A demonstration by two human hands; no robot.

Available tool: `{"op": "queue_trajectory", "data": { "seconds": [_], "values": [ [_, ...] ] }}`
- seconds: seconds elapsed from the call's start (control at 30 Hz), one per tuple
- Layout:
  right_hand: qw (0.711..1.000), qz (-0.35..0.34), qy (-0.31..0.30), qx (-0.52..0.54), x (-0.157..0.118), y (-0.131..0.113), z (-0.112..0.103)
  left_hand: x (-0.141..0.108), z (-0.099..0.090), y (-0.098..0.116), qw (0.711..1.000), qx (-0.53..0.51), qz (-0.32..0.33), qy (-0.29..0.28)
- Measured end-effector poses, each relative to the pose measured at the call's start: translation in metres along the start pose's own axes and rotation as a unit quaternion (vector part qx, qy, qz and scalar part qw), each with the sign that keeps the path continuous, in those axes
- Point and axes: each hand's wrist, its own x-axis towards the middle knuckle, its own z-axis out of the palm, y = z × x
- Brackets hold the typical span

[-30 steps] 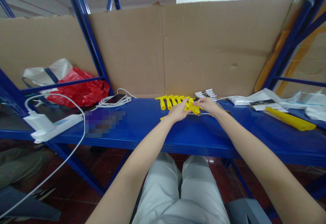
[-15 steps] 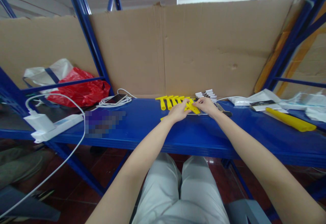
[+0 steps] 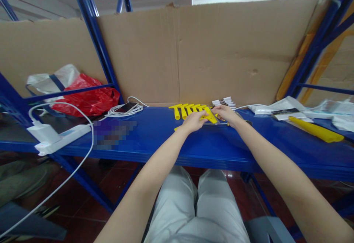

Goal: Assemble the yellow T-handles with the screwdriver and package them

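Observation:
Several yellow T-shaped pieces (image 3: 177, 112) lie in a row on the blue shelf, stems towards me. At the right end of the row, one tilted yellow T-shaped piece (image 3: 210, 115) sits between my hands. The fingers of my left hand (image 3: 195, 121) are closed on its left side. My right hand (image 3: 226, 114) is just right of it, fingers curved and a little apart; whether the fingertips touch it is unclear. Below them runs a thin metal rod (image 3: 217, 124), partly hidden. Another yellow tip (image 3: 176, 129) shows beside my left wrist.
Behind my right hand lies a pile of white-and-black small parts (image 3: 227, 100). At right are plastic bags (image 3: 273, 106) and a long yellow-handled tool (image 3: 316, 129). Leftwards lie a phone with coiled white cable (image 3: 125, 108), a power strip (image 3: 68, 138) and a red bag (image 3: 88, 94). A cardboard wall (image 3: 221, 51) stands behind.
My right fingers have loosened and shifted slightly right, away from the yellow T-shaped piece. More of that piece is visible now. My left hand stays nearly in place.

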Motion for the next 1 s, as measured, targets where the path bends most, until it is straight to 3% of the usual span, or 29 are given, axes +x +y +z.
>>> {"op": "queue_trajectory", "data": {
  "seconds": [0.07,0.17,0.57,0.83,0.93,1.0],
  "values": [
    [0.998,0.029,-0.045,0.024,-0.004,-0.002,-0.004,0.001,0.001,-0.001,1.0,-0.002,0.001,0.0],
    [0.996,0.047,-0.066,0.048,-0.008,-0.004,-0.006,0.002,0.002,-0.002,1.0,0.002,-0.006,0.006],
    [0.994,0.05,-0.078,0.053,-0.008,-0.001,-0.002,-0.002,-0.002,0.004,0.999,0.031,-0.025,-0.011],
    [0.995,0.053,-0.081,0.024,-0.008,0.0,-0.003,-0.001,0.0,0.001,1.0,0.017,0.007,-0.02],
    [0.998,0.032,-0.036,-0.046,0.0,0.009,-0.013,-0.001,0.001,0.002,0.999,0.019,0.01,-0.033],
    [0.99,0.004,0.051,-0.131,0.007,0.02,-0.026,-0.001,0.002,0.003,0.999,0.018,0.013,-0.045]
  ]
}}
